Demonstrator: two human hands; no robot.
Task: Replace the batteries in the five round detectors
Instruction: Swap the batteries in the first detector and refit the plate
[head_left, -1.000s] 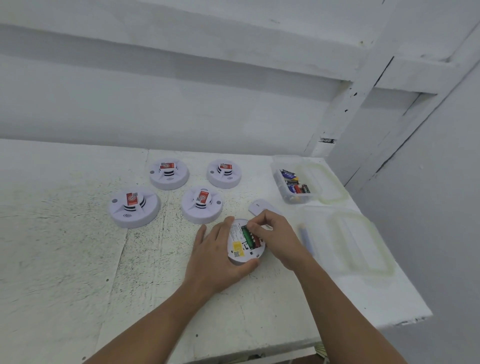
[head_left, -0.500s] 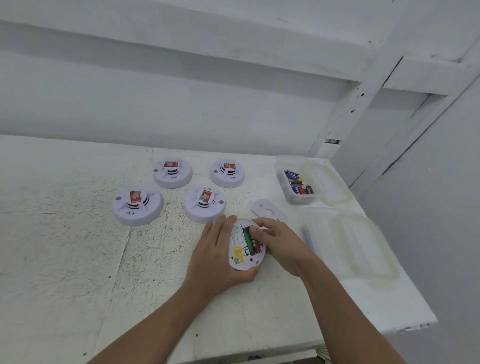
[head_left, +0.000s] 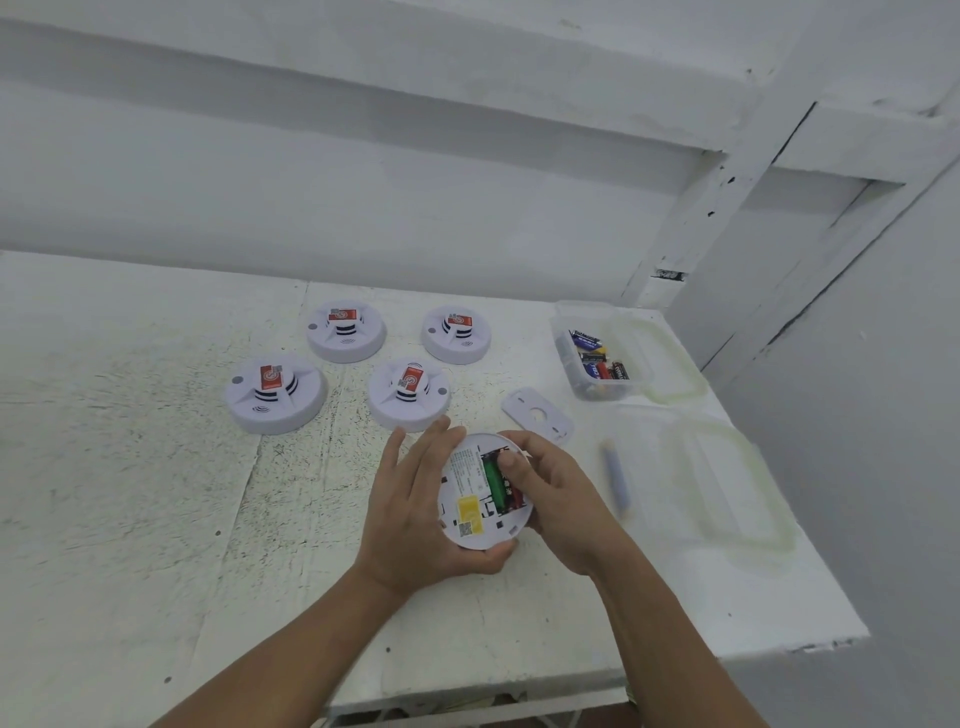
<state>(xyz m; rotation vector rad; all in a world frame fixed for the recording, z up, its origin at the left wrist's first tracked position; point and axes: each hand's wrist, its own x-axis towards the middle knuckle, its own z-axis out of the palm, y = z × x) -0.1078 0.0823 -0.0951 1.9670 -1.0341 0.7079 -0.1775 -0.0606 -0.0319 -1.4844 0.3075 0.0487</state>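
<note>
4 detectors (head_left: 409, 393) behind, tub (head_left: 562, 338), perhaps loose battery (head_left: 616, 480)

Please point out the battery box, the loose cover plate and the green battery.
battery box (head_left: 563, 345): head view, left wall.
cover plate (head_left: 556, 423): head view, beside its hole.
green battery (head_left: 492, 483): head view, middle of body.

Passage lies left across the table (head_left: 130, 493); detectors (head_left: 409, 413) stand behind, plate (head_left: 537, 415) and battery (head_left: 615, 480) right.
</note>
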